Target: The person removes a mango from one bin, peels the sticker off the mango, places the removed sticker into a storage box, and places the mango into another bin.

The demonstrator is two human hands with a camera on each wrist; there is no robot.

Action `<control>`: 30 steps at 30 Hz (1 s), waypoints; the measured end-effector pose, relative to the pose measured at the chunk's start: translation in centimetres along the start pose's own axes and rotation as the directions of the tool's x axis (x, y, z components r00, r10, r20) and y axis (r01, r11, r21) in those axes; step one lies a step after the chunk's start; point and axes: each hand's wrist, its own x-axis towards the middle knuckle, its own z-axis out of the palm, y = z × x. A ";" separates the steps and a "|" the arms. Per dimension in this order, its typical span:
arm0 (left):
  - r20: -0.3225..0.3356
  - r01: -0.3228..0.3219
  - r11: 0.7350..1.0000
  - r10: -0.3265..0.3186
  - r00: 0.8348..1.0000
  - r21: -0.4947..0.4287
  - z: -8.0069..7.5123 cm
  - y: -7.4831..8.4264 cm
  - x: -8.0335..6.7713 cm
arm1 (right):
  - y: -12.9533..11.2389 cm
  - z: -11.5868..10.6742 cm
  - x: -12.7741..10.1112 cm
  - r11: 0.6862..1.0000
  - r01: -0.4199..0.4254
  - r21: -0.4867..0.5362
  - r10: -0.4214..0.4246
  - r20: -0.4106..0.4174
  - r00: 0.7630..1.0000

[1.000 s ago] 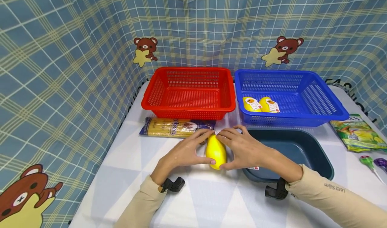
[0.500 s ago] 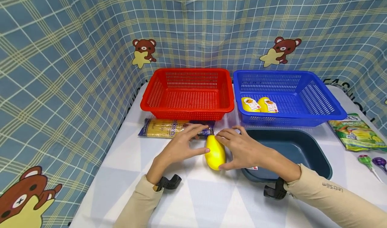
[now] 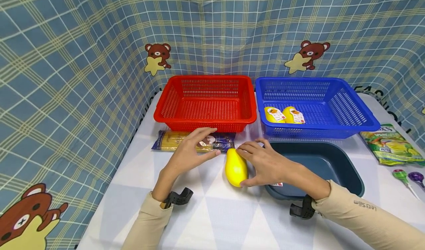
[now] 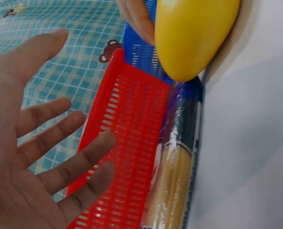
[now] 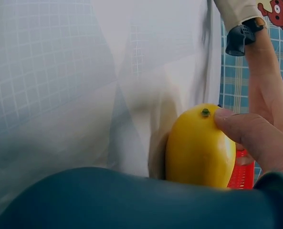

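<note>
A yellow mango (image 3: pixel 235 169) lies on the white table, long side pointing away from me. My right hand (image 3: pixel 268 164) grips it from the right, fingertips at its far end and thumb at its near end. In the right wrist view that thumb (image 5: pixel 251 134) presses beside the mango's small green stem. My left hand (image 3: pixel 186 152) is apart from the mango, to its left, with fingers spread and nothing held. Its fingertips overlap the pack of spaghetti (image 3: pixel 172 141) in the head view. The left wrist view shows the open palm (image 4: pixel 17 176).
Behind the spaghetti stands a red basket (image 3: pixel 206 126). A blue basket (image 3: pixel 318 132) holds two labelled mangoes (image 3: pixel 275 115). By my right forearm sits a dark teal tub (image 3: pixel 352 176). A green food packet (image 3: pixel 391 145) and two lollipops (image 3: pixel 401 175) lie far right.
My left hand has let go of the mango and moved away to the left, its fingers opening. The right hand stays on the mango, which has hardly moved.
</note>
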 end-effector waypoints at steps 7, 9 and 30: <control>-0.073 -0.016 1.000 0.014 0.997 -0.019 -1.5 -0.6 0.5 | 0.1 0.1 -0.1 1.000 -0.001 0.013 0.001 -0.007 1.000; -0.099 -0.033 0.999 0.029 0.995 -0.031 -2.1 -1.0 0.7 | 0.1 0.1 -0.1 1.000 0.000 0.016 0.000 -0.008 1.000; -0.311 0.063 0.998 -0.054 0.949 0.018 -7.8 -4.5 1.6 | 0.1 0.3 -0.2 0.999 -0.007 0.039 0.006 0.005 1.000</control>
